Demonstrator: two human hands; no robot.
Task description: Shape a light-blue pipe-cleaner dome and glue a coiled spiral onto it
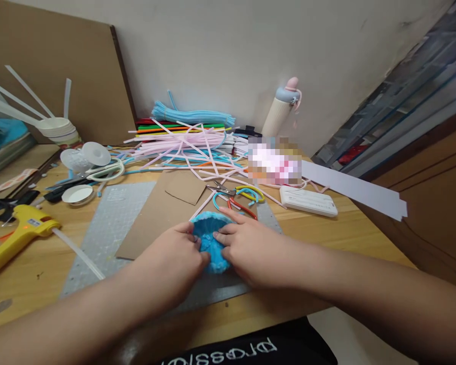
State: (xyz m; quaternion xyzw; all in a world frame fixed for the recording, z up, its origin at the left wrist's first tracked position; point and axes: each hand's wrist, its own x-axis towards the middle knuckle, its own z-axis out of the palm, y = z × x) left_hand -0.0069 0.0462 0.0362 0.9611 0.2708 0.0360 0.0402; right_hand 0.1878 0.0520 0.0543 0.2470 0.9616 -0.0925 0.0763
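A small round blue fuzzy bowl-like piece point(212, 253) is between my hands near the table's front edge, its hollow side facing me. My left hand point(173, 263) grips its left rim, with the fingers curled over the edge and the thumb at the lower left. My right hand point(251, 248) holds the right side, some fingertips pressing inside the hollow and one finger stretched along the top rim. Under the hands lie brown cardboard point(148, 218) and a grey cutting mat point(110, 213). The underside of the blue piece is hidden.
Red- and yellow-handled pliers point(243, 207) lie just beyond the hands. A yellow glue gun point(23, 230) is at the left, near scissors point(66, 185) and paper cups point(59, 129). Behind are piled pipe cleaners point(182, 144), a bottle point(280, 109) and a white power strip point(307, 201).
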